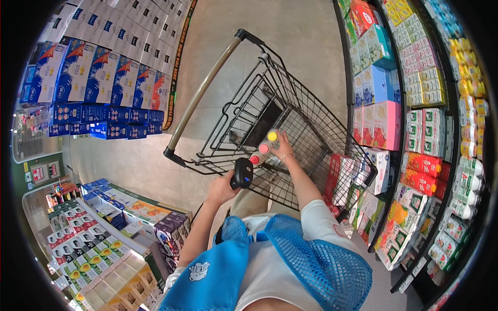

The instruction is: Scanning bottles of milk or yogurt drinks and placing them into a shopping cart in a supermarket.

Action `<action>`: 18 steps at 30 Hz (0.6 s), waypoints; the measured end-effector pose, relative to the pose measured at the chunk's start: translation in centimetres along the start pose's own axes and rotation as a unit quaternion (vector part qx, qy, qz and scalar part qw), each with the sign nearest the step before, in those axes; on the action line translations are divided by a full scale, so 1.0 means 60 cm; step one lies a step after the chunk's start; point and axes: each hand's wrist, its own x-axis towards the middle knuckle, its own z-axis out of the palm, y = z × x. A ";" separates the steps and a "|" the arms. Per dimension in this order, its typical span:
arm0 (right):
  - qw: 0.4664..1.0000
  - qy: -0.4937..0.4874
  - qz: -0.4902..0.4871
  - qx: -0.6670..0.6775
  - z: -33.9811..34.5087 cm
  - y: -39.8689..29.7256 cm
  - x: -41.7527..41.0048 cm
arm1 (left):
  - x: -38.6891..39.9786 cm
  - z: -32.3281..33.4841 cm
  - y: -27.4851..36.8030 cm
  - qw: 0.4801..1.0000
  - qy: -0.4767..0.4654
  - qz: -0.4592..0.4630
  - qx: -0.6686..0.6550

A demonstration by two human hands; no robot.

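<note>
My left hand [221, 188] is wrapped around the handle of a black handheld barcode scanner [244, 173], whose head points up towards the camera. Over the wire shopping cart [311, 120] are three clear bottles in a slanting row. One has a yellow cap [272, 136], one a pink cap [264, 148] and one a red cap [255, 159]. My right hand [283, 147] reaches over the cart's side, with its fingers curled round the yellow-capped bottle. The scanner's head is close beside the red cap. The bottles' lower parts are mostly hidden.
The cart's push bar [204, 91] slants on the left. Shelves of drink cartons and packs [375, 120] line the right side. Stacked blue and white boxes [101, 77] stand at upper left, and a carton display [97, 256] at lower left. Tiled floor [299, 23] runs between.
</note>
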 end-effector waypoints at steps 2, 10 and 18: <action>0.999 0.015 0.031 0.020 0.009 0.003 0.035 | 0.008 -0.004 0.003 1.000 0.000 0.002 -0.012; 0.985 0.072 0.033 0.155 0.004 0.022 0.079 | 0.042 -0.013 0.002 0.997 -0.037 -0.016 -0.069; 0.877 0.085 -0.027 0.473 -0.305 -0.042 -0.165 | 0.038 -0.038 0.061 0.922 -0.074 0.031 -0.380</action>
